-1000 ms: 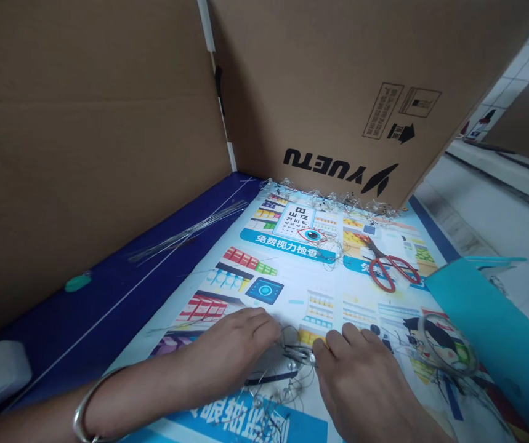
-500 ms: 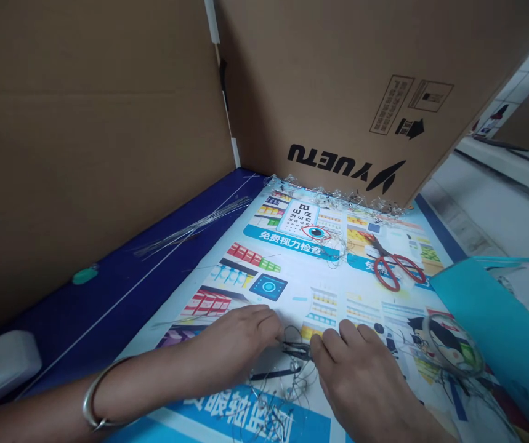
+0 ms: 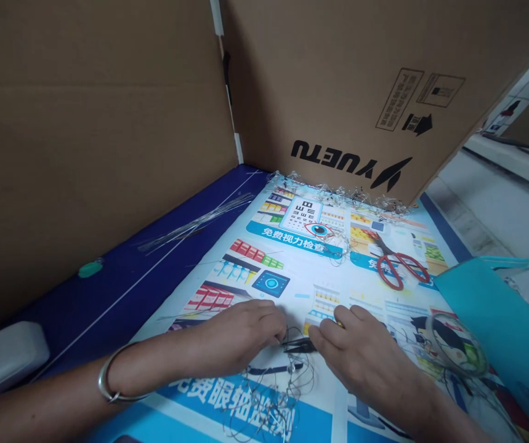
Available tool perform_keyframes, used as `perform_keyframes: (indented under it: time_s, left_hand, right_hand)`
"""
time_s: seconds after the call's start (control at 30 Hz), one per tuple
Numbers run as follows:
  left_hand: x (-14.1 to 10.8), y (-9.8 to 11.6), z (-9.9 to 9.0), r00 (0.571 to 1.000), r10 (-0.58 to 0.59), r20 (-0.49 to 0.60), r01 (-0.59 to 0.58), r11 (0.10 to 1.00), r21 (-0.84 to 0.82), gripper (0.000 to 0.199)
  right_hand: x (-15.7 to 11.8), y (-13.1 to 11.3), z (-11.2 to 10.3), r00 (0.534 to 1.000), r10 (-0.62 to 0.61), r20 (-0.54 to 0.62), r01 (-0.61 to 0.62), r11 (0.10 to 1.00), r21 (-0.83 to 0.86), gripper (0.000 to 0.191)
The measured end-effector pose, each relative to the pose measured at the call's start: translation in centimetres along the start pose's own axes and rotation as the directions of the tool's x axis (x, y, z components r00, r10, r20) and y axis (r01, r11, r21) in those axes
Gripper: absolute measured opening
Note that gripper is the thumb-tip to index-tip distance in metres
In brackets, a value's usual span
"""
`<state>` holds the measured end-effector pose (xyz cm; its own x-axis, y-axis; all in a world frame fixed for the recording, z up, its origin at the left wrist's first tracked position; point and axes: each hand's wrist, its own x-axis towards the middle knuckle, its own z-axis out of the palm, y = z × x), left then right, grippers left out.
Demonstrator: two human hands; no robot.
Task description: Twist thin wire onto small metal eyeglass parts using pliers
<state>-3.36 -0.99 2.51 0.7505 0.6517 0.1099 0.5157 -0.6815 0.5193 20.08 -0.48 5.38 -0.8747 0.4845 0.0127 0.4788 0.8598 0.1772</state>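
My right hand (image 3: 354, 341) is closed around a pair of pliers (image 3: 300, 346), whose dark jaws point left. A bit of yellow handle shows between the fingers. My left hand (image 3: 262, 326), with a silver bangle on its wrist, is pinched just left of the jaw tips, where thin wire meets the fingers. What exactly lies inside that pinch is partly hidden. Below both hands spreads a loose tangle of thin wire with small clear beads (image 3: 280, 397), lying on the printed poster sheet (image 3: 292, 307).
Red-handled scissors (image 3: 400, 271) lie farther back. Straight wires (image 3: 194, 224) rest on the blue surface at left. Beaded wire pieces (image 3: 338, 194) line the cardboard wall (image 3: 338, 80). At right are a wire coil (image 3: 458, 344) and a teal folder (image 3: 490, 326); a white object (image 3: 8, 357) sits lower left.
The view has shifted slightly. The pliers' jaws have turned a little and look narrower, and my right hand has tilted. My left hand keeps its pinch beside the jaw tips.
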Motion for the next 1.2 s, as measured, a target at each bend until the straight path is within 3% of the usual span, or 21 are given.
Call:
perform_keyframes:
  time_s: [0.17,0.7,1.0,1.2]
  left_hand:
    - [-0.1,0.2,-0.1,0.995,0.087,0.042,-0.091,0.991,0.095,0.019]
    - [-0.4,0.1,-0.1,0.986,0.156,0.055,-0.164,0.965,0.202,0.021]
    - [-0.9,0.7,-0.3,0.994,0.077,0.080,-0.094,0.967,0.238,0.027]
    - [-1.0,0.4,-0.4,0.993,0.108,0.058,-0.118,0.969,0.218,0.030]
  right_hand:
    - [0.1,0.2,0.0,0.999,-0.026,0.019,0.026,0.999,0.027,0.011]
    - [-0.1,-1.6,-0.6,0.999,0.018,0.034,-0.015,0.996,-0.085,0.014]
    - [-0.5,-2.0,0.2,0.996,0.087,0.025,-0.087,0.996,0.010,0.010]
    - [-0.5,-2.4,0.6,0.990,0.139,0.010,-0.139,0.990,0.027,0.009]
